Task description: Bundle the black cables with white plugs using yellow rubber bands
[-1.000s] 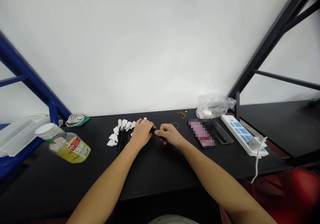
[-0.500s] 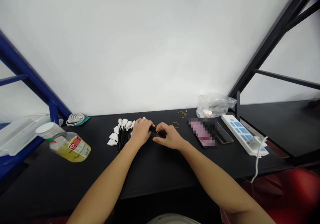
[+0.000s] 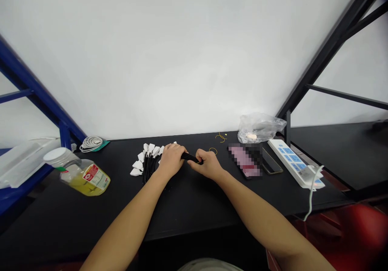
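black cable bundle (image 3: pixel 190 157) spans the short gap between your hands, near the middle of the tabletop (image 3: pixel 188 206). your left hand (image 3: pixel 171 160) clamps it close to the fan of white-headed cable ends (image 3: pixel 147 158), and your right hand (image 3: pixel 207 164) closes around its other end. the step in hand looks like gathering these cables, so the next move calls for a firm hold on both sides. a thin yellow rubber band (image 3: pixel 213 151) lies just past your right hand. a pixelated phone (image 3: pixel 245 160) and a power strip (image 3: pixel 291 162) sit further right; a yellow-filled jar (image 3: pixel 85 178) sits left. a plastic bag (image 3: pixel 260 127) lies at the far edge.
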Demonstrator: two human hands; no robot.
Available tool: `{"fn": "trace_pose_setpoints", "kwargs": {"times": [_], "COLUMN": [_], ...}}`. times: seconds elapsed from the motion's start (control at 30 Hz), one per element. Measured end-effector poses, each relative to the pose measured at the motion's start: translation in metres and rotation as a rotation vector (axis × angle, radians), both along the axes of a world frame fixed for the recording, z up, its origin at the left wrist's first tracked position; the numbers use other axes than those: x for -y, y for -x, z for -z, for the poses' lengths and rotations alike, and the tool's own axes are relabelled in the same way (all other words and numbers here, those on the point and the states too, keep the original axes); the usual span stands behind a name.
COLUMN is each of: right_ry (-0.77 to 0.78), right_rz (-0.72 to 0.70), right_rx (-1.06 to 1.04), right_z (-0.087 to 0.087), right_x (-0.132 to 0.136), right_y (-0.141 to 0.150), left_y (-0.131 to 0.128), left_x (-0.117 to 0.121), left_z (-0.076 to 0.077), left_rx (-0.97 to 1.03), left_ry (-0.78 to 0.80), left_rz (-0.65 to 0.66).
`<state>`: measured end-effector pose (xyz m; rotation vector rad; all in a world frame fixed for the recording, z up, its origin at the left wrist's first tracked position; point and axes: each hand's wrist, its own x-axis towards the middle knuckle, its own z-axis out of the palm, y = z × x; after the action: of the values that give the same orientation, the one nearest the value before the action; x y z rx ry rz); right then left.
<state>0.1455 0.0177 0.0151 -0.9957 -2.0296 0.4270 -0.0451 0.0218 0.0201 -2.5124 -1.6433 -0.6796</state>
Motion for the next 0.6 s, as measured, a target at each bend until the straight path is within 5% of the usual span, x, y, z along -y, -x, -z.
{"fn": "trace_pose_setpoints", "kwargs": {"times": [0.6], "right_ry": [-0.03], "right_rz": [0.116], "right_rx": [-0.061], "right_z": [0.0069], "right_x": [0.0001], "right_y": [0.0041], "left_y": [0.0011], "left_x": [0.0012], "left_z": [-0.0017], "left_rx": [0.015], "left_ry": [0.019], "left_rz": [-0.004]}}
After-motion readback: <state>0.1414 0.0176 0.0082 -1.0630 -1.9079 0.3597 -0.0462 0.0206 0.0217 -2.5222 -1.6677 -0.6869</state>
